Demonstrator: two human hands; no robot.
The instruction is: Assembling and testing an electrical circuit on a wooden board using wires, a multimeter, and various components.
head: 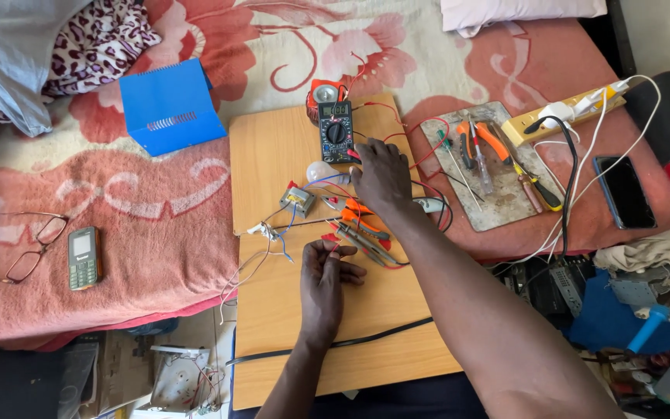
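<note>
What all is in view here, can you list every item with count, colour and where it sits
wooden board: 1, light brown, centre, over the bed
multimeter: 1, black, top of board
bulb: 1, white, below multimeter
small transformer: 1, grey, mid board
metal cover: 1, blue, on blanket, upper left
mobile phone: 1, dark, left on blanket
glasses: 1, thin frame, beside that phone
pliers: 1, orange handles, on grey tray at right
power strip: 1, yellow, upper right
smartphone: 1, black, far right
left hand: pinching thin wires, lower board
right hand: resting by multimeter
</note>
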